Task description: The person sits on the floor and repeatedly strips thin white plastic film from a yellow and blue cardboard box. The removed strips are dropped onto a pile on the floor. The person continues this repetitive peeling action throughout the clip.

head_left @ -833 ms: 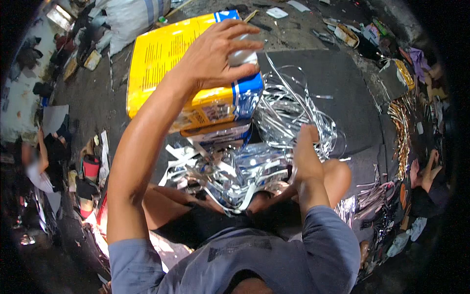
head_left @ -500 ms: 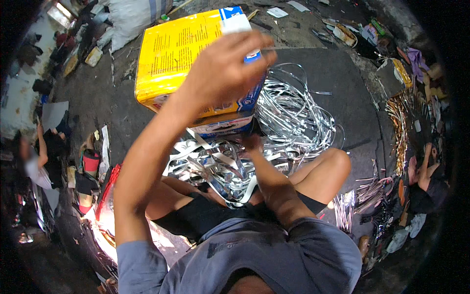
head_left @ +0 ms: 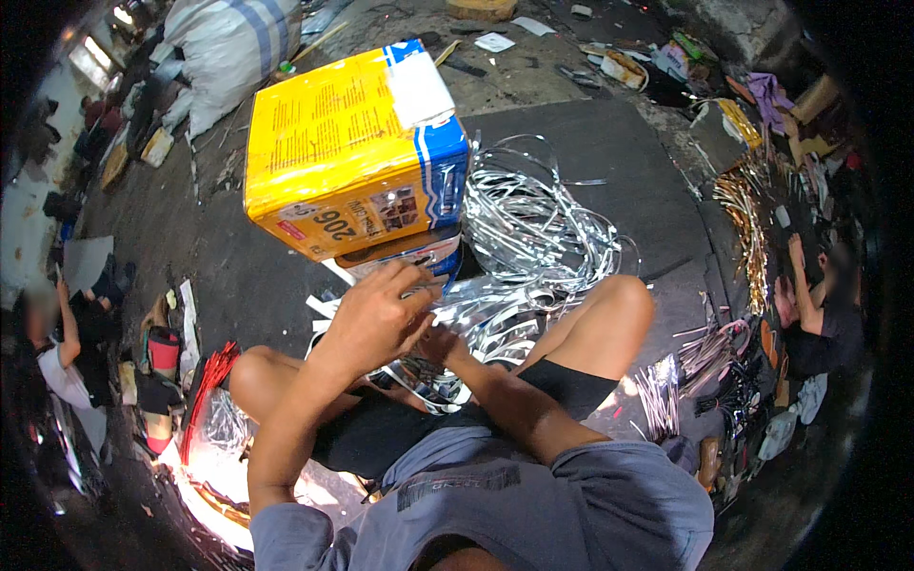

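Note:
My left hand is curled in front of the yellow box, above my lap. Its fingers are bent inward, and what they pinch does not show. Close behind its fingertips my right hand is partly covered by the left one, its fingers mostly hidden. Shiny silver strips lie in a loose tangle beneath both hands and across my lap. A bigger heap of silver strips spreads on the dark floor to the right of the box. The yellow and blue cardboard box stands just beyond my hands, on top of another box.
A white woven sack stands at the far left. Red strips lie by my left knee. Bundles of silver strips and copper-coloured strips are on the right. Another person sits at the left edge, another at the right.
My left hand has come down from above the box to meet my right hand over my lap. The view has shifted, so the box top now shows fully.

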`<action>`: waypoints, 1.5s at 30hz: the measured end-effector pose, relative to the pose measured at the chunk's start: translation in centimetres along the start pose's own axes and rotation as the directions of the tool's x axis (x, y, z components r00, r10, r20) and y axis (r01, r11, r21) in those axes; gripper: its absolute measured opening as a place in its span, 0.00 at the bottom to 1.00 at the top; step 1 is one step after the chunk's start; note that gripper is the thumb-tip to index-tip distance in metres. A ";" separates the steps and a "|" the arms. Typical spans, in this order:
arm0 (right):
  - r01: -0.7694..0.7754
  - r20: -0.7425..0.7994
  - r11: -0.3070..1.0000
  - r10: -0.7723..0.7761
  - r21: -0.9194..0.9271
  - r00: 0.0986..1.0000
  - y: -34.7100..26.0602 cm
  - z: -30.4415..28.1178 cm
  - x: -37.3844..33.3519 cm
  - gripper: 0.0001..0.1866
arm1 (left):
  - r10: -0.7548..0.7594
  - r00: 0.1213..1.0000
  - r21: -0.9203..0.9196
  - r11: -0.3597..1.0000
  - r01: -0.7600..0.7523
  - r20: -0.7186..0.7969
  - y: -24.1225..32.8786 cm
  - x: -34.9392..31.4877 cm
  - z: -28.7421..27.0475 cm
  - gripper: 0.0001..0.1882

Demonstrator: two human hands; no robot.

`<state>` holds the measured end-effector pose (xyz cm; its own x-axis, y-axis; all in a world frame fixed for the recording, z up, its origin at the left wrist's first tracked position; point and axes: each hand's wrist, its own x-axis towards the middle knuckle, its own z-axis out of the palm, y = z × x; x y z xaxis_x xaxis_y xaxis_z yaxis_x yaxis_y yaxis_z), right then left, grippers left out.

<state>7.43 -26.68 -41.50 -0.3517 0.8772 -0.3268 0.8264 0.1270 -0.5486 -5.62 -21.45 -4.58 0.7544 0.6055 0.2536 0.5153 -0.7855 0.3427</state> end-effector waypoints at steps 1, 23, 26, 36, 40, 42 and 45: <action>0.042 0.124 0.999 -0.039 -0.019 0.992 -0.6 0.1 0.0 0.41 | -0.015 0.999 -0.014 1.000 0.015 0.032 0.1 -0.3 0.4 0.15; 0.498 -0.042 0.867 -0.498 -0.009 0.866 -14.6 -39.4 -13.1 0.10 | -0.387 0.918 -0.587 0.725 0.361 0.087 -0.5 -5.3 -2.9 0.13; 0.505 -0.159 0.860 -0.510 -0.075 0.845 -14.5 -43.3 -12.2 0.08 | -0.502 0.861 -0.507 0.722 0.471 0.085 -2.0 -7.0 -6.2 0.09; 0.389 -0.052 0.809 -0.409 0.441 0.911 -14.6 -51.1 -2.9 0.13 | -0.255 0.864 0.442 0.776 0.451 -0.434 -12.1 -7.2 -17.2 0.22; 0.412 -0.067 0.877 -0.409 0.248 0.910 -14.1 -52.4 1.9 0.12 | -0.368 0.834 0.601 0.578 0.552 -0.411 -17.3 -4.5 -19.5 0.22; 0.400 -0.182 0.916 -0.388 0.036 0.903 -13.9 -52.3 3.7 0.14 | -0.591 0.735 0.679 0.391 0.622 -0.333 -17.7 -2.9 -19.4 0.33; 0.354 -0.330 0.933 -0.355 -0.065 0.875 -13.9 -51.8 5.0 0.19 | -0.181 0.817 0.401 0.801 0.446 -0.548 -15.4 2.6 -17.0 0.50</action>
<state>17.00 -0.11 4.38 -0.4554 0.8752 0.1631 0.6752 0.4589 -0.5775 -18.49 -5.61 6.22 0.3003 0.7068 0.6405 0.9117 -0.4101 0.0251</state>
